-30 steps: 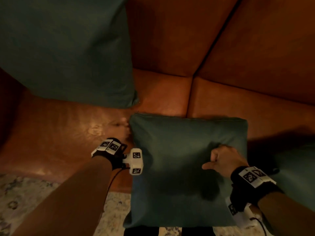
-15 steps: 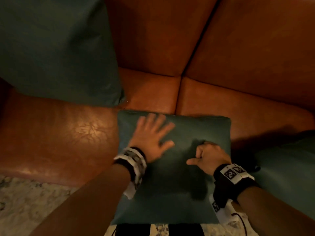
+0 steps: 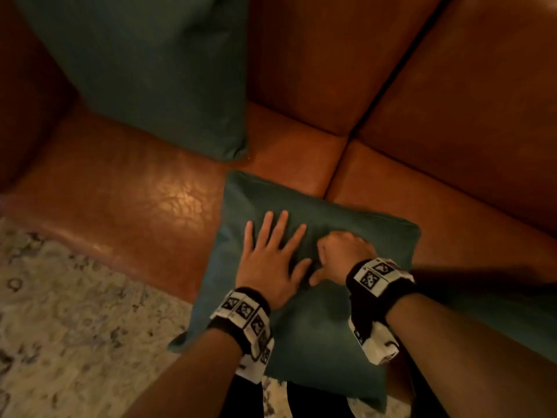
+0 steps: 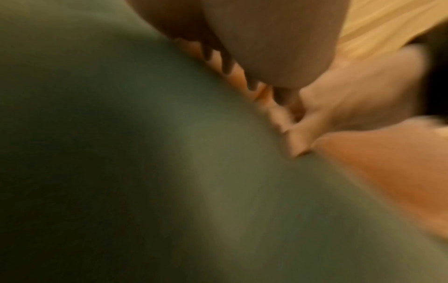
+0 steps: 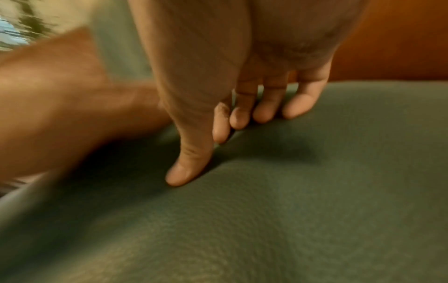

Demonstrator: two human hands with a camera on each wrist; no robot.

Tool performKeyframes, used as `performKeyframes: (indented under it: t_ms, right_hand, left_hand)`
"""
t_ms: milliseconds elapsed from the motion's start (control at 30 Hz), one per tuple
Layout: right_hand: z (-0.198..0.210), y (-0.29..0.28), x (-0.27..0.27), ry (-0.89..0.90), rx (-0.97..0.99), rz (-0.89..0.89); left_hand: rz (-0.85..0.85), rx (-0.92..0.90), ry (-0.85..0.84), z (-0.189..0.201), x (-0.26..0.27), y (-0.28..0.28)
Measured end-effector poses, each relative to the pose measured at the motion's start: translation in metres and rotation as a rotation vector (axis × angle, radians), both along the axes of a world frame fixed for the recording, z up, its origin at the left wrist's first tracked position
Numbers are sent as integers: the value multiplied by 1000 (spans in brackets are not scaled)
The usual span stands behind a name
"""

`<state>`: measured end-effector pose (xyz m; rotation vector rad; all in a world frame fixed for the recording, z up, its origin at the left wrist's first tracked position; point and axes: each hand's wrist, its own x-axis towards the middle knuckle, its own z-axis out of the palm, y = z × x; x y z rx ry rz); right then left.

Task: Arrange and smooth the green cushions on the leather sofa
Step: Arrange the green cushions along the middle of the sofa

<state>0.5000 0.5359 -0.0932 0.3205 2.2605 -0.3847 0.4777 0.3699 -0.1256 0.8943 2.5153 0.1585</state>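
Observation:
A green cushion (image 3: pixel 304 321) lies flat on the leather sofa seat (image 3: pixel 126 200), its near part hanging over the seat's front edge. My left hand (image 3: pixel 272 251) rests flat on its top, fingers spread and straight. Right beside it, my right hand (image 3: pixel 340 254) has its fingers curled into the cover. In the right wrist view the right hand (image 5: pixel 242 124) digs thumb and fingertips into the cushion (image 5: pixel 290 201), with a crease running between thumb and forefinger. The left wrist view is blurred and shows mostly the cushion (image 4: pixel 121 153). A second green cushion (image 3: pixel 150 70) leans upright against the backrest at back left.
Part of a third green cushion (image 3: pixel 518 315) shows at the right edge on the seat. A seam (image 3: pixel 337 173) divides the two seat pads behind the flat cushion. A pale patterned rug (image 3: pixel 60 327) covers the floor at lower left.
My left hand has come from the cushion's left edge onto its top, flat. Both hands now sit close together, and the cushion has turned slightly. My right hand keeps its curled hold.

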Motion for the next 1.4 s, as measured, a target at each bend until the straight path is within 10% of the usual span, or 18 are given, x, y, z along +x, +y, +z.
performKeyframes:
  t_ms: [200, 333, 467, 667, 1000, 1100, 1267, 1400]
  right_hand:
    - [-17, -4, -1, -79, 22, -63]
    - [4, -4, -2, -53, 61, 43]
    - [23, -7, 2, 297, 104, 121]
    - [-20, -13, 15, 157, 261, 291]
    - [-19, -32, 17, 134, 299, 352]
    - [-11, -32, 20, 133, 284, 331]
    - [-15, -32, 25, 121, 244, 298]
    - [-17, -12, 39, 202, 230, 265]
  left_hand:
    - [996, -113, -413, -47, 16, -117]
    - [1172, -254, -521, -29, 61, -192]
    - [917, -25, -178, 7, 68, -157]
    - [210, 92, -10, 3, 70, -42]
    - [1230, -274, -472, -38, 131, -224]
    - [938, -114, -208, -8, 109, -183]
    - [-23, 209, 23, 26, 78, -35]
    - [176, -27, -29, -18, 23, -59]
